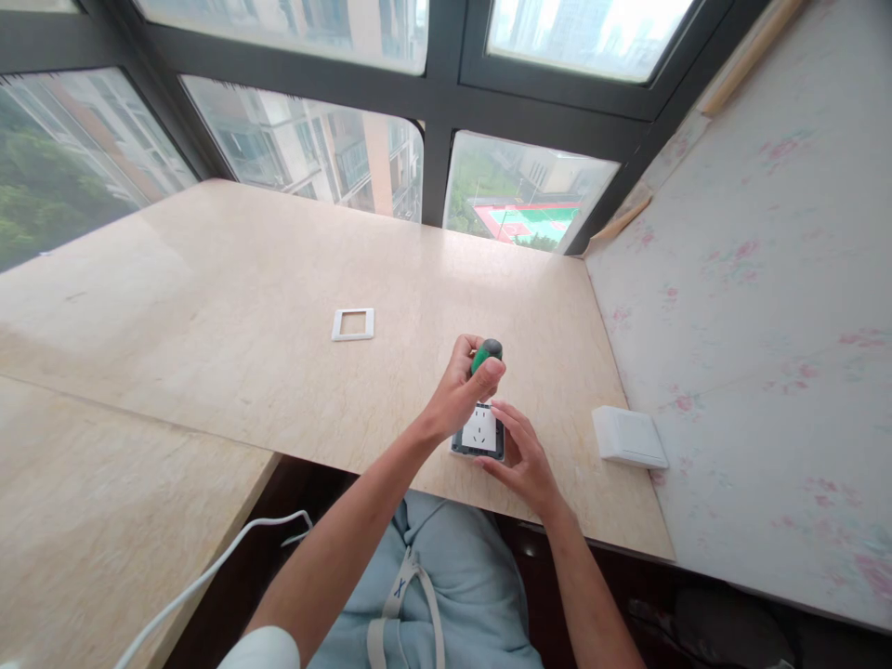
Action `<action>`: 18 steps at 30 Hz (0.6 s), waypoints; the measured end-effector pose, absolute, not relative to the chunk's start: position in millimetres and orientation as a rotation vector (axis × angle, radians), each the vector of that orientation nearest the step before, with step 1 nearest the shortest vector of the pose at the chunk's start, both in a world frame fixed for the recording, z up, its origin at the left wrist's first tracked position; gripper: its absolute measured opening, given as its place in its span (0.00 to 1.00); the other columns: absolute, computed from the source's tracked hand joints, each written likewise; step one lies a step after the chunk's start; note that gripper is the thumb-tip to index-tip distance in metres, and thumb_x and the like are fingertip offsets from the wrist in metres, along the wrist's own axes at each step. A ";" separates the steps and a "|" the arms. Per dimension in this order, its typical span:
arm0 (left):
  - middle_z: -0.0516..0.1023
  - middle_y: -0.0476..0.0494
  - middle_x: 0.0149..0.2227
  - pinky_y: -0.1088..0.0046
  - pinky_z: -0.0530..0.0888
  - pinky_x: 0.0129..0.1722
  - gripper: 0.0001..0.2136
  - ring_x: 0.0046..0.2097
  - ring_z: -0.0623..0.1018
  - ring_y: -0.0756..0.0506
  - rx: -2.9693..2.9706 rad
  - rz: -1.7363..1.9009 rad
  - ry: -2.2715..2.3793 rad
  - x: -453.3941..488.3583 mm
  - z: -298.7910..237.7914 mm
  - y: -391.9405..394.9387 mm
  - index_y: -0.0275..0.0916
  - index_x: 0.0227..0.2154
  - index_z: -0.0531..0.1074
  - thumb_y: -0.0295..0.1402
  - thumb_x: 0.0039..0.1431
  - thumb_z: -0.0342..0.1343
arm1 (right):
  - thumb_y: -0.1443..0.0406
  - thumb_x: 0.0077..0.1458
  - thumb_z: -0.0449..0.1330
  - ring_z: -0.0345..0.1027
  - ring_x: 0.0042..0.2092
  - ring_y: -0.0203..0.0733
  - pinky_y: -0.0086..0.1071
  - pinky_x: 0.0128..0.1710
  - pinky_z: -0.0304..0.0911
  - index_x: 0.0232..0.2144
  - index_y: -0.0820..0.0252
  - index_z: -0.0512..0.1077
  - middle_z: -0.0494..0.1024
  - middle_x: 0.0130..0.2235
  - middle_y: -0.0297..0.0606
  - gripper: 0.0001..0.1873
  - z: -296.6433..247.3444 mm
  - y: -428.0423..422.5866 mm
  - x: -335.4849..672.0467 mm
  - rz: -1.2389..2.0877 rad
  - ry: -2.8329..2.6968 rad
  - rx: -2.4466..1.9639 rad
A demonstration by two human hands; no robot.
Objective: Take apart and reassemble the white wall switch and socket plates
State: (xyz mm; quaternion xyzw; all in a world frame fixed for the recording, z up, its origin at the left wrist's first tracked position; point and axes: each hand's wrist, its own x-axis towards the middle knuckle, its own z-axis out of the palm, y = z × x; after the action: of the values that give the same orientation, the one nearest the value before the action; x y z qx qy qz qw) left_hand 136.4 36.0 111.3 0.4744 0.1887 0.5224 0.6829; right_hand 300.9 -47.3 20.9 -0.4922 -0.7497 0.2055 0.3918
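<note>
My left hand [465,388] is closed round the green handle of a screwdriver [486,354] with a dark end cap. The screwdriver stands over the far part of a wall socket [479,430], and its tip is hidden behind my hand. The socket has a white face with slots and a dark surround, and lies face up near the counter's front edge. My right hand [521,455] grips the socket's right side, thumb at the near edge and fingers at the far edge. Farther left, a white square cover frame [353,324] lies flat on the counter.
A white switch box [629,437] stands at the right, against the flowered wall [759,334]. Dark-framed windows [439,139] border the back of the beige counter [265,297]. At the lower left, a white cable [216,565] hangs over the counter's edge.
</note>
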 end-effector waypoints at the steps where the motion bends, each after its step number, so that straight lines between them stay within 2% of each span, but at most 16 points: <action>1: 0.68 0.54 0.28 0.77 0.59 0.24 0.23 0.23 0.63 0.55 1.072 1.175 0.441 135.9 112.1 35.7 0.41 0.35 0.60 0.54 0.55 0.60 | 0.56 0.55 0.66 0.58 0.65 0.55 0.56 0.62 0.58 0.63 0.48 0.59 0.65 0.63 0.46 0.37 21.2 -47.3 300.8 0.523 -1.902 -1.250; 4: 0.70 0.48 0.27 0.73 0.64 0.27 0.24 0.27 0.68 0.51 1.083 1.183 0.491 132.1 117.3 35.3 0.37 0.29 0.67 0.57 0.59 0.52 | 0.56 0.54 0.67 0.57 0.65 0.54 0.56 0.63 0.57 0.63 0.48 0.59 0.65 0.63 0.46 0.37 21.7 -47.3 301.0 0.533 -1.896 -1.246; 7: 0.68 0.47 0.22 0.71 0.62 0.25 0.27 0.25 0.66 0.50 1.004 1.150 0.504 127.9 121.6 36.5 0.36 0.25 0.70 0.57 0.62 0.45 | 0.56 0.54 0.67 0.57 0.65 0.54 0.55 0.63 0.58 0.63 0.48 0.59 0.65 0.63 0.45 0.37 21.3 -47.2 301.2 0.550 -1.890 -1.248; 11: 0.62 0.53 0.19 0.75 0.56 0.20 0.29 0.19 0.59 0.53 0.949 1.170 0.370 128.2 119.0 37.9 0.37 0.31 0.69 0.61 0.61 0.41 | 0.56 0.54 0.67 0.57 0.65 0.54 0.56 0.63 0.57 0.62 0.48 0.60 0.65 0.63 0.45 0.36 19.8 -47.7 301.5 0.566 -1.882 -1.260; 14: 0.67 0.55 0.24 0.78 0.55 0.18 0.24 0.19 0.60 0.55 0.996 1.235 0.341 131.9 113.8 36.0 0.41 0.38 0.63 0.60 0.57 0.53 | 0.56 0.54 0.67 0.57 0.65 0.54 0.55 0.63 0.57 0.62 0.48 0.60 0.65 0.63 0.45 0.37 19.3 -48.0 301.6 0.571 -1.880 -1.263; 16: 0.68 0.56 0.27 0.79 0.57 0.19 0.22 0.20 0.62 0.56 1.023 1.257 0.400 133.0 112.4 33.9 0.43 0.37 0.60 0.53 0.55 0.61 | 0.56 0.54 0.67 0.56 0.65 0.54 0.55 0.64 0.57 0.63 0.48 0.59 0.65 0.64 0.45 0.37 19.5 -48.1 301.7 0.567 -1.882 -1.261; 18: 0.70 0.54 0.29 0.79 0.61 0.22 0.20 0.22 0.66 0.56 1.048 1.265 0.449 131.9 114.2 32.3 0.41 0.35 0.60 0.49 0.56 0.62 | 0.56 0.54 0.67 0.56 0.65 0.53 0.54 0.64 0.56 0.63 0.48 0.59 0.64 0.64 0.45 0.37 19.9 -48.0 301.8 0.565 -1.885 -1.256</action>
State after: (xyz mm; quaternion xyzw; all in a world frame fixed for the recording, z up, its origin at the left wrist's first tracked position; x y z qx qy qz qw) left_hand 131.9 32.3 114.2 0.4629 0.1983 0.5589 0.6588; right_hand 301.8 -48.0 19.9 -0.4948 -0.7427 0.2226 0.3925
